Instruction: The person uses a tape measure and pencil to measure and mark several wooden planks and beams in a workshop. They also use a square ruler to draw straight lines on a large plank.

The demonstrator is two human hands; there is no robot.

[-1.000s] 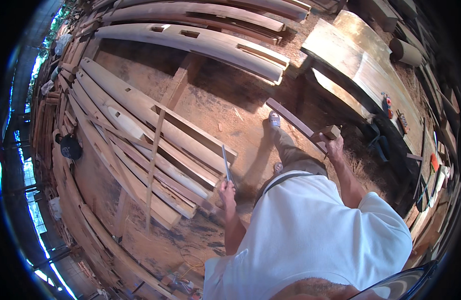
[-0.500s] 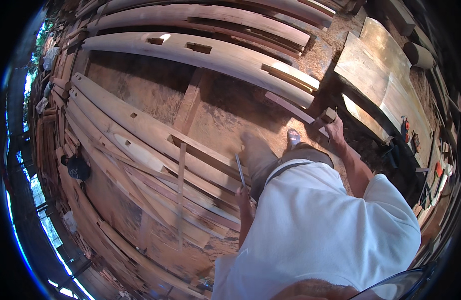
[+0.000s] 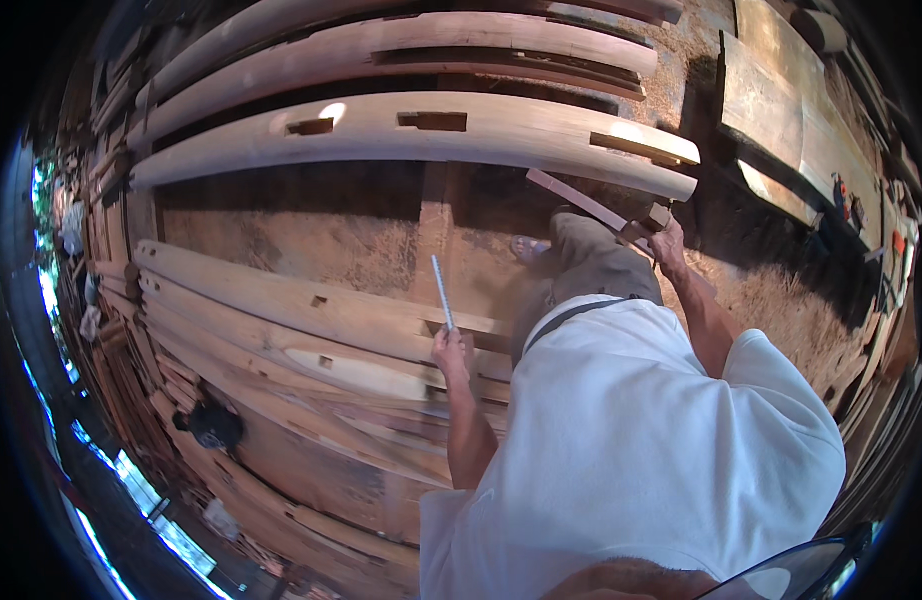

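Observation:
My left hand (image 3: 451, 352) is closed around the lower end of a thin, pale metal ruler (image 3: 442, 292), which points up and away over the dirt floor. On the right, my right hand (image 3: 667, 246) grips a reddish wooden strip (image 3: 579, 202) with a small, darker wooden block (image 3: 657, 217) at the hand. The strip reaches to the left, just short of a long rounded timber (image 3: 356, 125) with rectangular mortises cut in it. Whether block and strip are one piece I cannot tell. My fingers partly hide the grip.
More shaped timbers (image 3: 241, 285) with small mortises lie to the left of my legs. Further beams (image 3: 521, 32) rest at the far side. Wide boards (image 3: 771, 100) stand at the far right, near small tools (image 3: 849, 205). Another person (image 3: 211, 428) is low at the left.
My view has turned and I have stepped forward along the timbers. The ruler has swung up and left with my left hand. The wooden strip has moved along in my right hand.

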